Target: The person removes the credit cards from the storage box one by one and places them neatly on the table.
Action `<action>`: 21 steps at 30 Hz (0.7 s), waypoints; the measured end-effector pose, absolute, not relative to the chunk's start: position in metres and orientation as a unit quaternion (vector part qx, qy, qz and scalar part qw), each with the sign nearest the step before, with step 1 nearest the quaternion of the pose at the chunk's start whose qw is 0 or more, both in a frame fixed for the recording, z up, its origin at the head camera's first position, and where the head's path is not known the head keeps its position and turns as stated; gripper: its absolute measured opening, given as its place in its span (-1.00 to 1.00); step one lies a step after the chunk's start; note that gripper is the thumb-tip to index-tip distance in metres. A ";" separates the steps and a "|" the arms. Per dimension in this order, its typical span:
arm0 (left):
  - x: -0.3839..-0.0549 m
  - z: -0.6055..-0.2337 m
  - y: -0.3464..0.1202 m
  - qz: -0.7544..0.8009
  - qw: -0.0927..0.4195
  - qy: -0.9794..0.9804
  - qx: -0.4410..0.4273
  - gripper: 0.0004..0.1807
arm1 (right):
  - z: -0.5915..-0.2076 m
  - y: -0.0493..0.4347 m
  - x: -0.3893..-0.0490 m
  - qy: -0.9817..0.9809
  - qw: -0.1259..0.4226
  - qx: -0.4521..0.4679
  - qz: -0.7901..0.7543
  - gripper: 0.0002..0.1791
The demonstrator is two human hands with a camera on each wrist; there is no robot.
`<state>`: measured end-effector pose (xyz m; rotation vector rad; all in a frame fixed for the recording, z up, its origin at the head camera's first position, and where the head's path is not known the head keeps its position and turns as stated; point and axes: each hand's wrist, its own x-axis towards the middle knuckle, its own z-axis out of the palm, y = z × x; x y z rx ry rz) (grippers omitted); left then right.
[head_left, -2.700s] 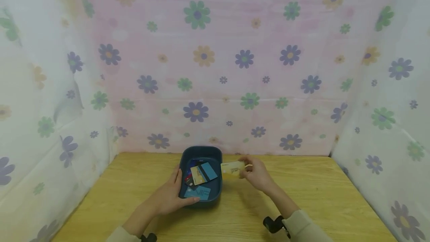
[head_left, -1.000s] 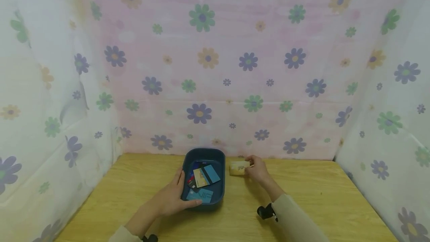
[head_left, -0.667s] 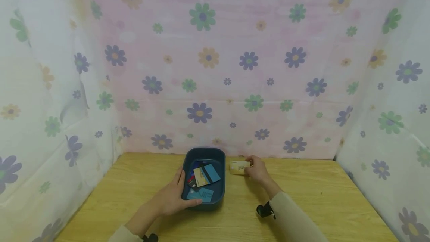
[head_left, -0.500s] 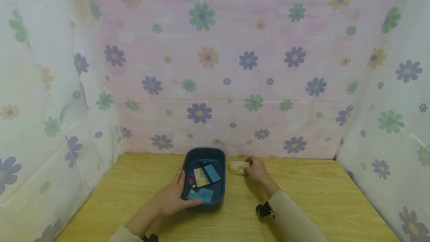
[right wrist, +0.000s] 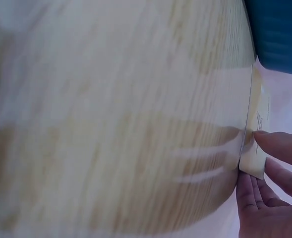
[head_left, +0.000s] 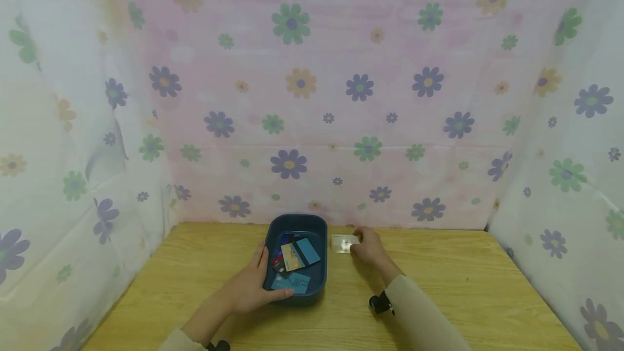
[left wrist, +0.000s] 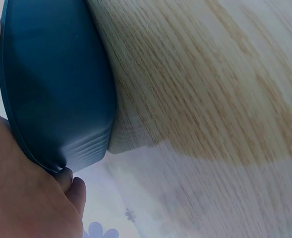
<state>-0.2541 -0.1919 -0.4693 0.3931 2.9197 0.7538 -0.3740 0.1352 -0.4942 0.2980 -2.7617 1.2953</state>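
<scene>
A dark blue plastic bin (head_left: 318,280) stands on the wooden table with several bank-style cards inside. My left hand (head_left: 246,286) grips it, the fingers along its left side and the thumb over the near rim. In the left wrist view this hand (left wrist: 31,198) wraps the wall of the bin (left wrist: 61,84). To the right of the bin, my right hand (head_left: 371,248) pinches the right end of a pale gold card (head_left: 341,243), whose face catches a glare. The right wrist view shows thumb and fingers on the card (right wrist: 255,148) low at the tabletop.
In the bin lie a yellow-and-blue card with a dark stripe (head_left: 300,254), a light blue VIP card (head_left: 291,283) and darker cards partly beneath. Flower-patterned cloth (head_left: 322,69) walls the table (head_left: 453,286) at the back and both sides.
From beside the bin's right rim, my right hand has brought the card down to the tabletop. Lately it has shifted slightly left, and glare now covers the card. My left hand stays on the bin.
</scene>
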 end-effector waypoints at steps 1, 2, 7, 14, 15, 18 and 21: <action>-0.254 -0.469 -0.192 0.247 0.051 0.959 0.129 0.45 | -0.494 0.135 -0.374 -0.901 0.033 0.092 0.422 -0.59; -0.254 -0.469 -0.192 0.246 0.052 0.959 0.129 0.45 | -0.493 0.135 -0.374 -0.902 0.031 0.091 0.421 -0.60; -0.254 -0.469 -0.192 0.247 0.053 0.959 0.130 0.46 | -0.494 0.135 -0.376 -0.905 0.036 0.094 0.413 -0.62; -0.255 -0.470 -0.192 0.245 0.050 0.960 0.126 0.44 | -0.498 0.134 -0.380 -0.913 0.044 0.117 0.389 -0.63; -0.254 -0.471 -0.192 0.246 0.050 0.960 0.126 0.44 | -0.498 0.134 -0.381 -0.914 0.044 0.117 0.387 -0.63; -0.254 -0.471 -0.192 0.246 0.051 0.960 0.125 0.43 | -0.498 0.134 -0.380 -0.917 0.043 0.121 0.379 -0.64; -0.254 -0.470 -0.192 0.246 0.051 0.960 0.125 0.43 | -0.497 0.133 -0.380 -0.917 0.040 0.123 0.376 -0.66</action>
